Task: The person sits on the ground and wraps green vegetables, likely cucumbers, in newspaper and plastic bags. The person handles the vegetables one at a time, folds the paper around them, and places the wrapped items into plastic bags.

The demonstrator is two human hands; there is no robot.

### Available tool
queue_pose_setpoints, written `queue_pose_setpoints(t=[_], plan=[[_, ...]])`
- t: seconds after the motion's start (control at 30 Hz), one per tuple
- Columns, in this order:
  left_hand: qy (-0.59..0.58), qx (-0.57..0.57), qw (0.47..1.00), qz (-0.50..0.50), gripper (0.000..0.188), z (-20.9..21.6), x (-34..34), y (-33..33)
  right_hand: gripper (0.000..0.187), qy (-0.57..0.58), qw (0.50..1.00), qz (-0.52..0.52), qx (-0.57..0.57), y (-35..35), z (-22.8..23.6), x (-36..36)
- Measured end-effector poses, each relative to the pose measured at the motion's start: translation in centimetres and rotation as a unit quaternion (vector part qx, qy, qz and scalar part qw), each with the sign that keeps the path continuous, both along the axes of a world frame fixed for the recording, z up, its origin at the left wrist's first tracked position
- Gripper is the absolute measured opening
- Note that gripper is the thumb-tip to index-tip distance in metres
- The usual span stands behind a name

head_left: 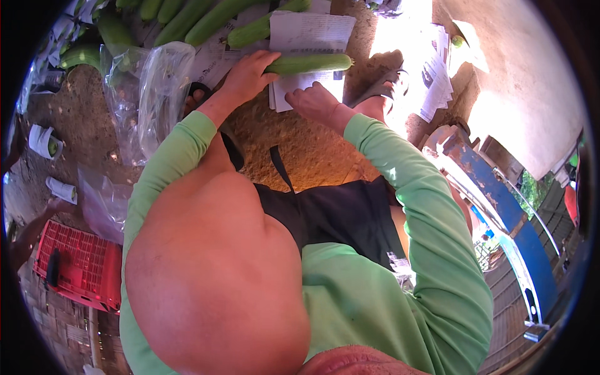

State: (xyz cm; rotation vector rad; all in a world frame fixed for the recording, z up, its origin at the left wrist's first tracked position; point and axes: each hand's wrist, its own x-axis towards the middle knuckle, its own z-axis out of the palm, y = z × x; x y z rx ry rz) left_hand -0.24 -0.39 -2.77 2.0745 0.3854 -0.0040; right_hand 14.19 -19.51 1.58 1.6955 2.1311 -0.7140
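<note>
Head view: looking down past a raised bare knee [212, 275] and dark shorts [337, 215] to left hand [247, 80] and right hand [315, 105], well forward and apart from each other.
Left grip: closed round the left end of a long green cucumber [315, 64], back of the hand uppermost, fingers over the far side, thumb on the near side.
Left arm: running up outside the knee in a green sleeve [165, 150], then slanting inward and to the right, wrist close to straight.
Right fingers: curled in and pointing left at the near edge of the newspaper [312, 34]; pinching it or only touching, cannot tell.
Right arm: bent at the elbow, forearm angling up and leftward, cuff stopping short of the wrist.
Cucumber: lying crosswise over the newspaper, right tip free, just beyond the right hand and apart from those knuckles.
Sandal [395, 87]: planted right beside the right hand.
Clear plastic bag [162, 90]: slumped to the left of the left wrist.
Cucumber pile [194, 22]: heaped farther out, beyond the bag.
Red plastic crate [78, 265]: low on the left, well apart from both hands.
</note>
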Motion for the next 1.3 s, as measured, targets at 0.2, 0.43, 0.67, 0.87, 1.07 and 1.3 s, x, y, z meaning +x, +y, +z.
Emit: queue_pose_setpoints(t=[0.2,0.43,0.67,0.87,1.07,1.3], plan=[[0.006,-0.001,1.0,0.002,0.056,-0.2,0.0,0.0,0.01,-0.006,1.0,0.008,0.003,0.0,0.2,-0.1],[-0.004,-0.03,1.0,0.004,0.057,-0.2,0.1,0.1,0.013,-0.017,1.0,0.0,-0.014,0.0,0.8,0.1],[-0.001,0.004,1.0,0.0,0.058,-0.4,0.0,0.0,0.011,-0.012,1.0,0.006,-0.023,-0.3,0.3,0.1],[-0.008,0.007,1.0,0.001,0.058,-0.9,0.0,0.0,0.008,-0.014,1.0,-0.002,-0.008,0.1,0.1,-0.6],[0.002,0.025,1.0,-0.001,0.06,-1.1,-0.2,-0.1,0.008,-0.016,1.0,0.009,-0.008,0.2,-0.1,-0.6],[0.017,0.008,1.0,0.0,0.06,-1.2,-0.1,-0.1,0.008,-0.006,0.999,0.0,-0.051,0.3,0.1,-0.9]])
